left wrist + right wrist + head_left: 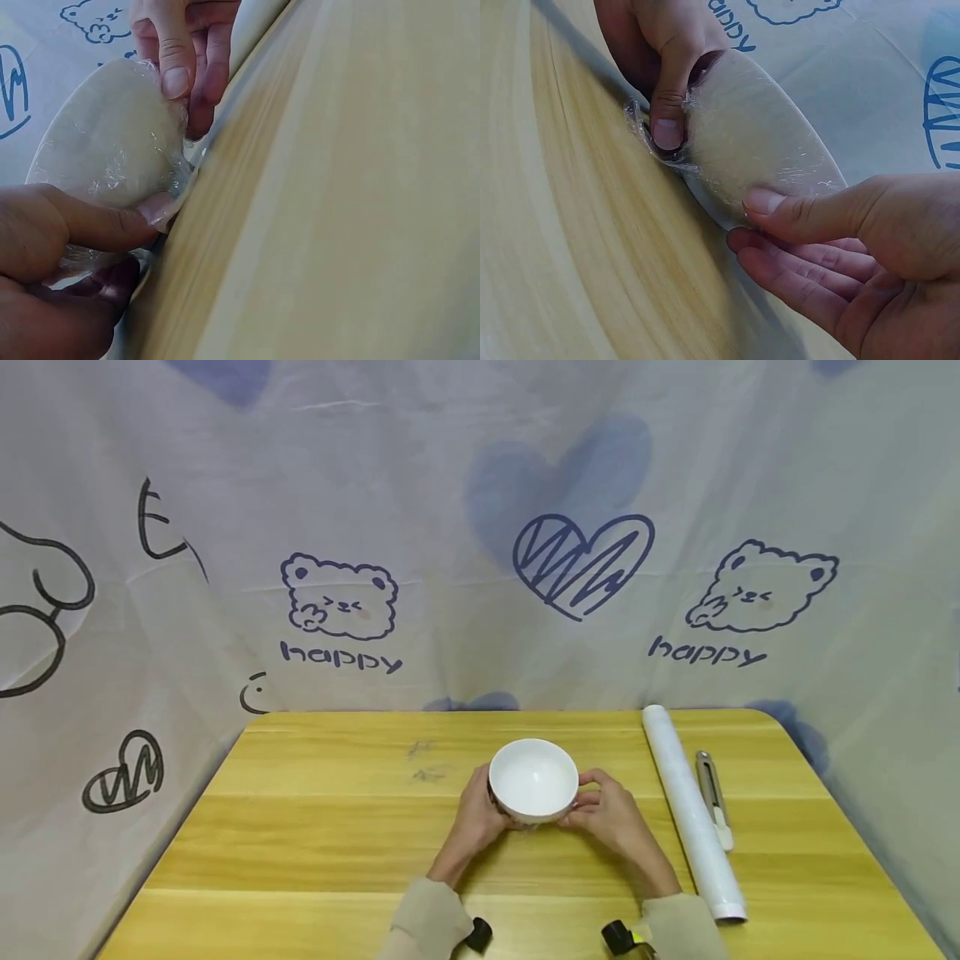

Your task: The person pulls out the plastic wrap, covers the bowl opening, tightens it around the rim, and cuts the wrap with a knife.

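Observation:
A white bowl (534,781) stands between both hands near the middle of the table, its mouth facing up. Clear cling film (116,176) covers its outer wall, with crumpled film (641,124) bunched near the base. On the left side, my left hand (480,810) grips the bowl, its thumb pressing film low on the wall in the left wrist view. From the right, my right hand (609,814) holds it with the thumb on the wrapped wall and the fingers (802,274) curled beneath. In the right wrist view, the bowl looks tilted because of the camera's angle.
A long white roll (693,814) lies slantwise on the wooden table (300,827), right of the right hand. Beyond it is a grey and white utility knife (712,797). A printed cloth (450,527) hangs behind the table and along its sides.

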Demonstrator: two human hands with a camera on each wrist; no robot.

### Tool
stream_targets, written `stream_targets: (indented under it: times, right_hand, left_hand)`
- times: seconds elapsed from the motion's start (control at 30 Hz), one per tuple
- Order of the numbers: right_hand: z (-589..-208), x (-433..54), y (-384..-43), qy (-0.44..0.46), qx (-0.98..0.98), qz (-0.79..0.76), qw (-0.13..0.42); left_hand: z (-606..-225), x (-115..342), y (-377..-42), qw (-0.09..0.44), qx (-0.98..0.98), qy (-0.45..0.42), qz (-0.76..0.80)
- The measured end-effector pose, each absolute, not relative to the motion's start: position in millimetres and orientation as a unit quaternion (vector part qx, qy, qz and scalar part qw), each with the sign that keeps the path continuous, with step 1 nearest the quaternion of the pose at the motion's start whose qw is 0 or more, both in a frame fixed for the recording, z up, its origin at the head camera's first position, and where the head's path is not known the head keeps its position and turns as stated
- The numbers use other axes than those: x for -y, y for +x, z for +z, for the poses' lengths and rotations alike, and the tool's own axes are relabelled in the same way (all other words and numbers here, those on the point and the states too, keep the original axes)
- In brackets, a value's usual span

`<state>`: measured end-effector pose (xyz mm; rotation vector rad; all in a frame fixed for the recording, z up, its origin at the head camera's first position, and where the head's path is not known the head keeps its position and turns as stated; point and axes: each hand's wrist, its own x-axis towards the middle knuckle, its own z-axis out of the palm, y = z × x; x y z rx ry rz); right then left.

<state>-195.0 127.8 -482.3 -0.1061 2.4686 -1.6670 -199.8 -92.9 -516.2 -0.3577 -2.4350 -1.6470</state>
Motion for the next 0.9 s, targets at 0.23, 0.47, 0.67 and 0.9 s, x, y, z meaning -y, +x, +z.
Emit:
stream_targets:
  times: [0.23, 0.47, 0.67, 0.9]
  right_hand:
    - [-479, -121, -195, -0.048, -0.835, -0.542, 0.086]
    - [-476, -117, -196, -0.041, -0.849, -0.521, 0.081]
    - [-479, -121, -193, -0.050, -0.850, -0.516, 0.089]
    - [-477, -146, -194, -0.098, -0.833, -0.529, 0.128]
  left_hand:
    - [-511, 106, -199, 0.006, 0.755, -0.144, -0.640]
    - [-508, 109, -195, 0.006, 0.769, -0.103, -0.631]
    - [-507, 109, -195, -0.040, 0.747, -0.094, -0.657]
    - [-497, 140, -197, -0.115, 0.734, -0.116, -0.659]
